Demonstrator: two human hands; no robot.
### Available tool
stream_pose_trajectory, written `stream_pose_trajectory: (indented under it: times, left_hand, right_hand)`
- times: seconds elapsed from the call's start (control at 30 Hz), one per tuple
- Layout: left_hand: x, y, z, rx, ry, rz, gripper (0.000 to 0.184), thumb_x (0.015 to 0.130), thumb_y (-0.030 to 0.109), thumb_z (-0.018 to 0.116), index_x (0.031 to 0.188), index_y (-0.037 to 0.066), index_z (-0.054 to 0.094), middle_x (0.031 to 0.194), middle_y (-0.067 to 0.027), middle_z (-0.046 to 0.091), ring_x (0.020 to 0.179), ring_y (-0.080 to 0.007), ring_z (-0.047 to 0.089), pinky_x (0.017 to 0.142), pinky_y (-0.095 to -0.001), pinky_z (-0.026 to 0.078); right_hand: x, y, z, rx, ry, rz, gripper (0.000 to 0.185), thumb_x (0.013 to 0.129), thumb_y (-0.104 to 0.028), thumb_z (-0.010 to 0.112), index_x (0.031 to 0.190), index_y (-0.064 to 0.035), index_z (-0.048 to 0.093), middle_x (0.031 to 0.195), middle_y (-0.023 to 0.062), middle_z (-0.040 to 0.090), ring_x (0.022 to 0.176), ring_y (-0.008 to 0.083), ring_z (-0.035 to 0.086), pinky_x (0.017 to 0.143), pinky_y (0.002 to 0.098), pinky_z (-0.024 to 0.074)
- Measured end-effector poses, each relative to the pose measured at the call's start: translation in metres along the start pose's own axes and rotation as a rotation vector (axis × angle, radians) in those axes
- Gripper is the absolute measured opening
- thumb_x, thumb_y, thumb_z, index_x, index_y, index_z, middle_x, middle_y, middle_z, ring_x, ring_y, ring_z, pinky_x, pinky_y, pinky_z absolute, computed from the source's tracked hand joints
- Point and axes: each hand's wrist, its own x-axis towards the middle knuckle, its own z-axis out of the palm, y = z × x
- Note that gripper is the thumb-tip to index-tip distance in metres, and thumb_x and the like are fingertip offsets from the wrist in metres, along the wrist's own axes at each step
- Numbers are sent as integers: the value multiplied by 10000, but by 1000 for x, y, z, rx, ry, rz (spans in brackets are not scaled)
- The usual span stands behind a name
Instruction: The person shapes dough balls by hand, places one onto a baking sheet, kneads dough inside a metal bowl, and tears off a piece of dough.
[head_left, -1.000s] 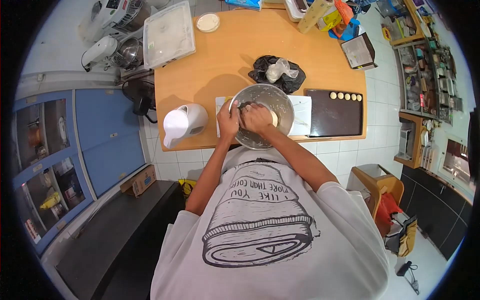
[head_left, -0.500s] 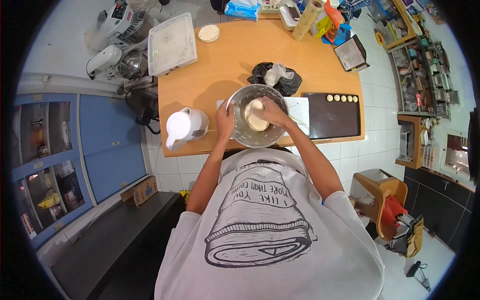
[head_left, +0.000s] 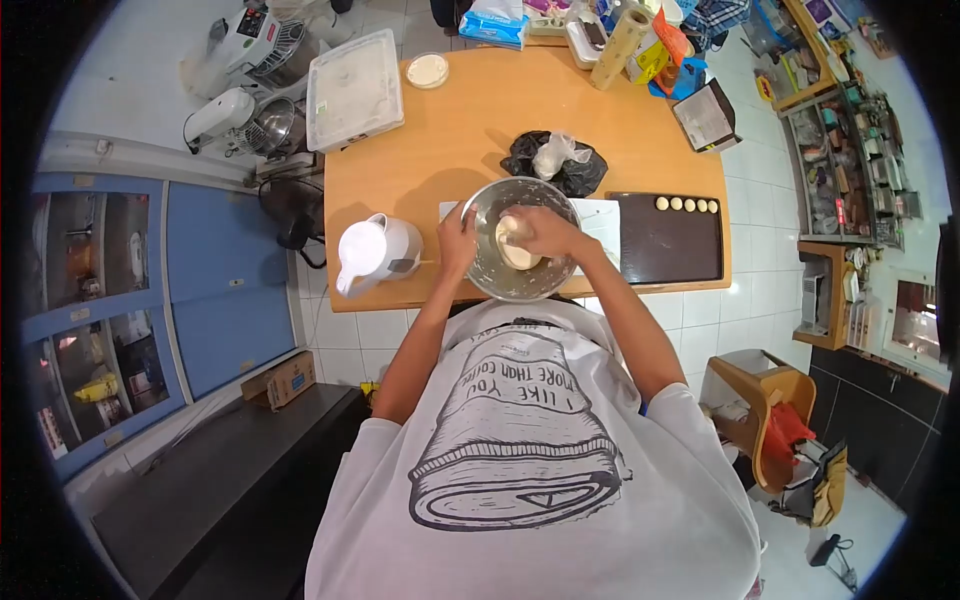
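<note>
A steel mixing bowl stands at the near edge of the wooden table, with pale dough inside. My left hand grips the bowl's left rim. Inside the bowl, my right hand is closed on the upper part of the dough. Under the bowl lies a white sheet. To the right is a dark baking tray with several small pale dough balls in a row near its far edge.
A white jug stands left of the bowl. Behind the bowl is a black plastic bag. A lidded plastic box and a round container sit at the back left, a clear-wrapped roll at the back right.
My right hand has moved from the bowl's left side onto the dough, which now shows more. My left hand stays at the rim. The whole view has shifted slightly.
</note>
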Motion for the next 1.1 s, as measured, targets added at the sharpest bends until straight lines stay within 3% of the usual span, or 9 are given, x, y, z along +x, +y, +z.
stream_pose_trajectory:
  times: [0.1,0.23,0.33,0.43,0.53,0.63,0.73,1.0,1.1]
  left_hand:
    - [2,1,-2,-68,-106,-108,414,1097,341,557,1278,-9,682,1051,-259,753,982,-417,730,876,-451,541]
    - [0,-2,4,-113,-47,-15,264,1074,204,589,1188,-9,696,974,-276,722,911,-455,702,805,-462,536]
    - [-1,-4,5,-111,-26,-9,275,1077,213,583,1183,-12,698,986,-274,722,928,-449,703,818,-463,533]
    - [-1,-4,4,-106,-37,-48,282,1079,219,579,1184,-14,699,1001,-273,723,939,-447,702,828,-462,531]
    - [-1,-1,3,-95,-55,-76,285,1080,221,577,1188,-13,699,1011,-273,725,942,-447,701,829,-462,532]
    - [-1,3,3,-102,-45,-68,285,1082,217,576,1191,-16,699,1019,-274,726,941,-442,702,833,-459,533]
    - [0,-3,7,-149,-29,-51,281,1081,205,579,1190,-26,696,1023,-274,727,933,-429,707,832,-454,535]
    - [-2,-16,9,-206,-29,-30,249,1072,171,596,1155,-43,690,975,-250,724,869,-377,701,795,-434,533]
    - [-2,-21,8,-190,-76,-60,310,1100,206,563,1207,-60,681,1035,-217,740,941,-279,684,889,-389,524]
  right_hand:
    - [5,-26,-23,112,-138,112,314,1004,-297,630,1055,-2,722,1027,235,739,1024,429,698,931,530,534]
    - [6,-30,26,-124,98,101,404,1040,-381,540,991,-15,706,1015,231,739,1004,434,705,921,543,548]
    - [4,-45,33,-370,125,28,401,1035,-379,544,1011,-14,708,1040,219,748,1033,410,715,922,553,553]
    - [-4,-62,20,-480,-178,203,359,1027,-371,571,1119,-48,698,1079,186,749,1080,382,708,919,547,565]
    - [-22,-42,34,-562,-72,37,429,1038,-411,537,1098,-26,717,1084,211,758,1104,370,711,950,523,554]
    - [-25,-48,30,-499,-38,127,435,1037,-413,534,1111,-29,723,1094,209,762,1110,362,714,969,512,549]
    - [-10,-38,51,-596,60,139,412,1026,-424,571,1050,-37,708,1052,175,758,1063,340,716,928,513,556]
    - [18,-17,56,-471,116,7,327,997,-356,594,856,-78,694,899,166,758,896,331,740,860,464,568]
    - [26,-14,57,-438,134,-1,345,993,-356,579,811,-91,704,836,162,751,825,328,745,813,456,584]
